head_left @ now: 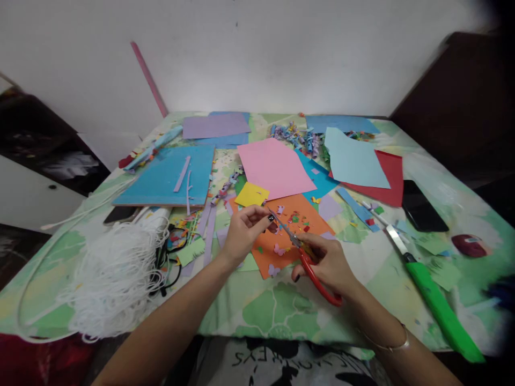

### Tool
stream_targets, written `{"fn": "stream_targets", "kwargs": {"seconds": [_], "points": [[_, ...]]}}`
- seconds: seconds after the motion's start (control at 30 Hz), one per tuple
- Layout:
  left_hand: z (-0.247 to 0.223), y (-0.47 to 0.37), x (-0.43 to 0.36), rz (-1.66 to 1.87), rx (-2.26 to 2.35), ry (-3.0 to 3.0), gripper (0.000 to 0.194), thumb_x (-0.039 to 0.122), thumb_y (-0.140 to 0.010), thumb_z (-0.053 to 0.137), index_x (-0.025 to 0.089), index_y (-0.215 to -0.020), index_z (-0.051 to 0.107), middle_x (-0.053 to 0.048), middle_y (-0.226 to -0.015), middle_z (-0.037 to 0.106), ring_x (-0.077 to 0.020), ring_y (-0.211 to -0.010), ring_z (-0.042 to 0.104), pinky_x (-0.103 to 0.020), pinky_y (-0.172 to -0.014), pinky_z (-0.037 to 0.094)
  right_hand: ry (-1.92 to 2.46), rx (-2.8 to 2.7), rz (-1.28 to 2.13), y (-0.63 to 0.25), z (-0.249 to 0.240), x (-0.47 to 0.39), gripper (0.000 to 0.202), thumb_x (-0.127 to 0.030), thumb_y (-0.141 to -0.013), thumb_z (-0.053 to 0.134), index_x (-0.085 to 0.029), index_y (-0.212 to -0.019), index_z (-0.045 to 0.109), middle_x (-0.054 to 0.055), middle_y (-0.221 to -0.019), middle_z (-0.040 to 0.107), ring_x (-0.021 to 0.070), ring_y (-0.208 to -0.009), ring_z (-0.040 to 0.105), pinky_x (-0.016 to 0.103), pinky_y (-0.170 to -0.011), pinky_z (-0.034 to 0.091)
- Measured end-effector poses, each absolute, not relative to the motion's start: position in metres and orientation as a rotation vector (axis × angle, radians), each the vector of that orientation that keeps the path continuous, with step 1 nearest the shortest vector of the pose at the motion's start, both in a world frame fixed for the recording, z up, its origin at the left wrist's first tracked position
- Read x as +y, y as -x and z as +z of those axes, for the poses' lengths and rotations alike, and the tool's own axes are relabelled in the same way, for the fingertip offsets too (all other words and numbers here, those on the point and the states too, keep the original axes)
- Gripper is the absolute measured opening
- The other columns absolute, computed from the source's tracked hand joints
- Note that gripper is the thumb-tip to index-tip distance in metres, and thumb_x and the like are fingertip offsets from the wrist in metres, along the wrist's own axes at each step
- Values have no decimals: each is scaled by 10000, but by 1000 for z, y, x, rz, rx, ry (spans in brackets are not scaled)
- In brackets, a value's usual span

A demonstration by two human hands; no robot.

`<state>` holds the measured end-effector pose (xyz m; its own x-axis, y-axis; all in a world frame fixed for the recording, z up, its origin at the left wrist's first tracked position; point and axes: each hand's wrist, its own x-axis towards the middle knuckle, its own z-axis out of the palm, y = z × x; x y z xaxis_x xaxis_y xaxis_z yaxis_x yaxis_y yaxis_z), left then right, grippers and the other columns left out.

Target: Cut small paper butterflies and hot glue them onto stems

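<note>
My right hand [330, 262] is wrapped round the red-handled scissors [309, 268], whose blades point up and left toward my other hand. The fingers of my left hand [247, 228] are pinched together by the blade tips; whatever is between them is too small to make out. Below both hands lies an orange sheet of paper [273, 260] strewn with tiny colored scraps and pink paper butterflies [274, 270]. A yellow paper piece [251, 195] sits just beyond my left fingers, partly over a pink sheet [277, 169].
To the left are a bundle of white string [116, 279] and a blue folder [169, 174] with purple strips. A green-handled knife [438, 305], a black phone [422, 206] and a red sheet [392, 174] lie on the right. Curled paper strips [292, 134] are at the back.
</note>
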<state>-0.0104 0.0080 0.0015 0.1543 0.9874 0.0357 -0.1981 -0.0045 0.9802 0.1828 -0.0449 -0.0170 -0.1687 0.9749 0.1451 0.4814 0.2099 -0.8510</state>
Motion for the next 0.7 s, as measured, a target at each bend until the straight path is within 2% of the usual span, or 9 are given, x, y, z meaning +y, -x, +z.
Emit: {"fn": "stream_targets", "kwargs": {"seconds": [0.17, 0.33, 0.53, 0.7], "points": [[-2, 11, 9, 1174, 913, -1129, 80, 212, -748, 660, 138, -756, 630, -11, -583, 656, -96, -536, 585, -203, -524, 397, 1352, -1718, 970, -183, -18, -45, 479, -362, -504, 837, -146, -903, 685, -45, -575, 427, 92, -536, 333, 221, -462, 303], [-3, 5, 7, 1190, 820, -937, 57, 157, -686, 646, 161, -715, 597, 25, -585, 630, -93, -518, 578, -214, -532, 401, 1308, -1673, 1073, -181, -19, -46, 426, -309, -500, 844, -172, -871, 683, -53, -583, 387, 88, -539, 297, 222, -461, 265], [-2, -1, 3, 1212, 766, -776, 92, 158, -657, 662, 165, -700, 581, 42, -594, 604, -78, -514, 562, -204, -529, 419, 1276, -1605, 1144, -179, -23, -47, 446, -291, -509, 844, -182, -904, 669, -55, -587, 399, 89, -528, 314, 231, -473, 303], [-4, -1, 2, 1214, 740, -707, 116, 152, -657, 674, 166, -709, 571, 43, -605, 602, -72, -509, 554, -195, -516, 415, 1300, -1627, 1101, -177, -23, -48, 412, -292, -516, 839, -182, -873, 664, -61, -576, 352, 88, -530, 301, 227, -466, 290]]}}
